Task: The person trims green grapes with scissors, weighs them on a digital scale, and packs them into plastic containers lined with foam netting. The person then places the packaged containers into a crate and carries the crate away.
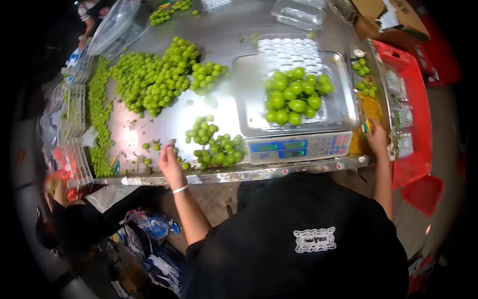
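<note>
Right of centre, green grapes (294, 97) sit atop a digital scale (298, 147) – digits and shirt badge (315, 240) unreadable – as the right hand (377, 138) clasps a green-and-orange tool (367, 125); the left hand's (172, 164) grip is unclear.

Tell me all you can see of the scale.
The scale stands level near the table's front edge. Its pale front panel has lit displays, unreadable here, and pale and red keys on the right. Its wide, shiny pan looks metal and bears green grapes and a white textured sheet. The right hand is beside it, apart.
</note>
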A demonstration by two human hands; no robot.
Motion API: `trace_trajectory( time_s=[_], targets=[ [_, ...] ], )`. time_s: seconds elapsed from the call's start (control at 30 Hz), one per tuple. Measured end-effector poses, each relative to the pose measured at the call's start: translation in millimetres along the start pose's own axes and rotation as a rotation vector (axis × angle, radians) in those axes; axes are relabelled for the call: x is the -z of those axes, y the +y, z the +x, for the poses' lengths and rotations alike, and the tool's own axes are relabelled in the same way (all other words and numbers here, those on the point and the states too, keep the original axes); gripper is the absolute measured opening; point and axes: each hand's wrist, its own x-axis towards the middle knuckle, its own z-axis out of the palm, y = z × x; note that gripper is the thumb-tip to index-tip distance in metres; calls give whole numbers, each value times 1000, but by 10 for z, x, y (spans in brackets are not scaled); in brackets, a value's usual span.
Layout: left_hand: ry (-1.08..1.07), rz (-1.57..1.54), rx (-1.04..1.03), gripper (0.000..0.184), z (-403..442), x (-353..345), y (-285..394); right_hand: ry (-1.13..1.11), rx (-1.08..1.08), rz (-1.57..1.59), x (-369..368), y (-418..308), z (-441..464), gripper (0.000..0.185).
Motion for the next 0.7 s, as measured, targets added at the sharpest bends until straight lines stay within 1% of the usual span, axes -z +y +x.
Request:
trace_trajectory(
  time_s=[0.03, 0.07, 0.1, 0.13, 0.17, 0.2, 0.27, 0.3, 0.33, 0.37, 0.4, 0.43, 0.47, 0.5, 0.53, 0.57, 0.6, 0.63, 0.67, 0.7],
  targets=[
    [-5, 167, -69, 20, 74, 99, -120, 81, 202, 154, -215, 448, 86, 47],
    [-10, 336, -134, 19, 159, 189, -249, -90, 91, 444, -195, 525, 79, 47],
    [-46, 401, -180, 18, 268, 259, -437, -216, -60, 600, -81, 479, 29, 47],
    [-84, 466, -223, 18, 373, 303, -608, -217, -149, 725, 17, 267, -68, 44],
    [-118, 510, -235, 20, 447, 310, -729, -161, -184, 907, 62, 109, -139, 41],
    [-155, 553, -244, 22, 498, 283, -803, -177, -172, 905, 119, -18, -172, 41],
    [-202, 409, -100, 27, 511, 115, -706, -11, -241, 1072, 248, -232, -240, 38],
    [-258, 349, -23, 32, 479, 5, -556, -23, -236, 1068, 331, -338, -277, 38],
    [-313, 287, 53, 38, 471, -79, -441, -2, -183, 1176, 422, -444, -314, 39],
    [-395, 377, 74, 41, 518, -101, -453, 18, -130, 1281, 499, -568, -343, 41],
    [-478, 465, 94, 43, 588, -109, -463, 6, -126, 1277, 542, -755, -369, 41],
    [-563, 531, -90, 47, 698, -93, -538, -62, 36, 1358, 564, -984, -406, 43],
    [-557, 531, -86, 47, 701, -52, -530, -129, 199, 1434, 579, -1139, -436, 46],
    [-457, 496, -114, 45, 693, -16, -528, -262, 286, 1387, 591, -1204, -446, 51],
    [-356, 461, -141, 43, 682, 23, -524, -269, 287, 1385, 563, -1298, -495, 51],
    [-315, 639, -301, 41, 669, 127, -516, -308, 292, 1414, 528, -1425, -584, 51],
    [-362, 787, -341, 40, 604, 246, -518, -346, 295, 1443, 491, -1561, -668, 52],
    [-502, 848, -408, 38, 513, 300, -453, -464, 337, 1345, 538, -1734, -716, 52],
    [-645, 906, -475, 38, 430, 341, -426, -463, 335, 1345, 507, -1822, -740, 52],
    [-671, 958, -521, 35, 346, 355, -449, -459, 323, 1317, 476, -1889, -759, 51]
  ],
)
